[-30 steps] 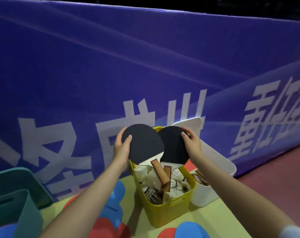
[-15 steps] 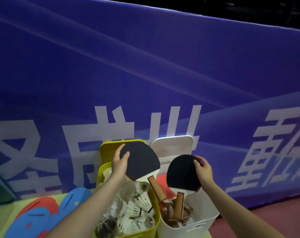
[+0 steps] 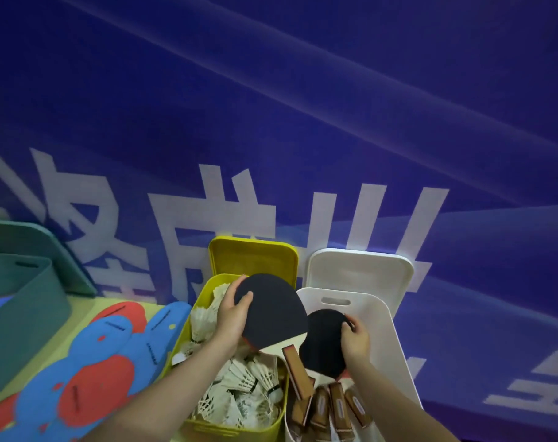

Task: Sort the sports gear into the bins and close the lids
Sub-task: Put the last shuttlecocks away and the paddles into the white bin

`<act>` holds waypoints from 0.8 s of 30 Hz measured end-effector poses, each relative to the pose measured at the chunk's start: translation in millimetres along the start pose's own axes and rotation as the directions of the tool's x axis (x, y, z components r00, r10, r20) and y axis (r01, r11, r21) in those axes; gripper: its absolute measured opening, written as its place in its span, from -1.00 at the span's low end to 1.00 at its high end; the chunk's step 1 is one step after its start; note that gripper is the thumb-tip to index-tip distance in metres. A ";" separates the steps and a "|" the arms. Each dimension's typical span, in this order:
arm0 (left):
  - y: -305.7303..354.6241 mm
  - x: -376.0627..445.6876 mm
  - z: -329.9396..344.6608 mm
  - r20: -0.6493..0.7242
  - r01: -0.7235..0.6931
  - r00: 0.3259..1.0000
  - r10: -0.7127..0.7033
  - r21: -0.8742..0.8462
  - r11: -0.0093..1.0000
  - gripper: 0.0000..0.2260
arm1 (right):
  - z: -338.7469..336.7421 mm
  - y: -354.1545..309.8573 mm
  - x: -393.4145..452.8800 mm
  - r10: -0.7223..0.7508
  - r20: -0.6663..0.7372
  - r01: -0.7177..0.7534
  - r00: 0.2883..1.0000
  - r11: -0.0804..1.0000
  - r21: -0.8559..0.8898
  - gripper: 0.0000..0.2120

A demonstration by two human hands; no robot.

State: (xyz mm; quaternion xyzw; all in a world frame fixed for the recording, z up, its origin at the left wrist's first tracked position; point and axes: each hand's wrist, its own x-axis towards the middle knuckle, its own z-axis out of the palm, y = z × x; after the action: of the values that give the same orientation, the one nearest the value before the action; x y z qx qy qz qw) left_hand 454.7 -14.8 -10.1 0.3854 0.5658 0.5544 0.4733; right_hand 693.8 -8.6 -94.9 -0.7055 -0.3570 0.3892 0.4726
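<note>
My left hand (image 3: 231, 314) grips the edge of a black-faced table tennis paddle (image 3: 273, 309) above the yellow bin (image 3: 182, 342), its wooden handle angling down toward the white bin (image 3: 395, 339). My right hand (image 3: 356, 339) holds a second black paddle (image 3: 324, 341) by its blade, handle down inside the white bin among several other paddle handles (image 3: 335, 409). The yellow bin is full of white shuttlecocks (image 3: 242, 387). Both lids stand open against the banner: yellow lid (image 3: 252, 256), white lid (image 3: 360, 271).
A dark green bin (image 3: 19, 314) with its lid behind it stands at the left. Red and blue foam discs (image 3: 105, 362) lie piled on the yellow-green table left of the yellow bin. A blue banner wall with white characters rises directly behind everything.
Both paddles have moved right and down, from over the yellow bin toward the white bin. The right paddle now sits lower inside the white bin. The view has shifted closer.
</note>
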 end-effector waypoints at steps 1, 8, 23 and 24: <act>-2.8 2.4 2.2 -0.009 0.009 1.000 -0.009 0.001 1.000 -0.67 | 2.4 5.5 6.6 0.019 -0.021 -0.020 1.000 0.998 -0.054 -0.76; -20.4 14.2 36.1 0.075 0.038 0.996 -0.039 0.015 0.999 -0.67 | -14.9 34.5 36.6 -0.064 0.065 0.090 0.996 0.828 -0.554 -0.69; -41.5 -5.9 78.1 0.387 -0.398 0.902 0.192 0.570 0.719 -0.64 | -43.6 0.2 -1.5 0.012 0.082 -0.029 0.997 0.977 0.211 -0.71; -39.0 -9.3 72.1 0.395 -0.441 0.887 0.239 0.571 0.692 -0.64 | -44.5 3.6 -2.1 0.012 0.050 -0.021 0.999 0.981 0.191 -0.71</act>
State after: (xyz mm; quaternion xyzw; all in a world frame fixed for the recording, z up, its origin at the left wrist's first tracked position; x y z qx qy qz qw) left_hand 530.0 -8.2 -43.3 0.7001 0.5636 0.3406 0.2760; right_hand 732.8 -28.8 -86.6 -0.6500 -0.3234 0.4426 0.5263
